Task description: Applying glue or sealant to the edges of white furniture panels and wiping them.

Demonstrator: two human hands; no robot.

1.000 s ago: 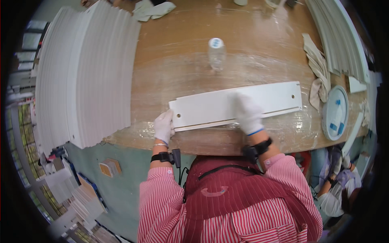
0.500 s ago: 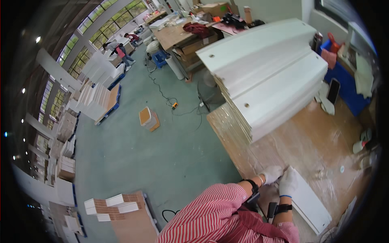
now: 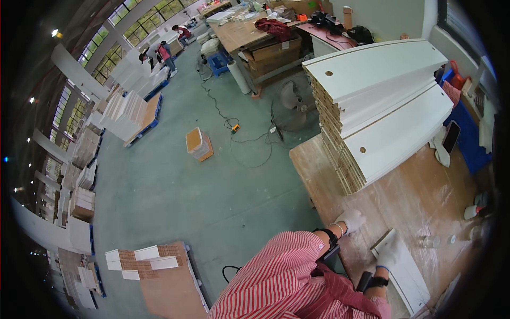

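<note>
A white board [image 3: 408, 282] is being borne flat by the table [image 3: 419, 196], at the lower right of the view, with its length slanting. Its face is being partly covered by the right hand [image 3: 390, 253], which is gloved in white and resting near the board's upper end. Whether those fingers are being spread or pressed together cannot be told, as the glove is looking blurred.

The left hand [image 3: 350, 219], also gloved, is being held over the table's edge, apart from the board and below the stack [image 3: 396, 122]. Its fingers are showing too small for their state to be told; whether the table is being touched cannot be told either. A black band [image 3: 327, 237] is being worn on the left wrist.

White boards with round holes are being piled in the stack, whose layered ends are being turned toward the floor [image 3: 175, 212]. A clear bottle [image 3: 430, 242] is being supported by the table just beyond the board. Near the stack's far right side, a phone [image 3: 451, 136] is being set beside a pale cloth [image 3: 441, 149].
</note>
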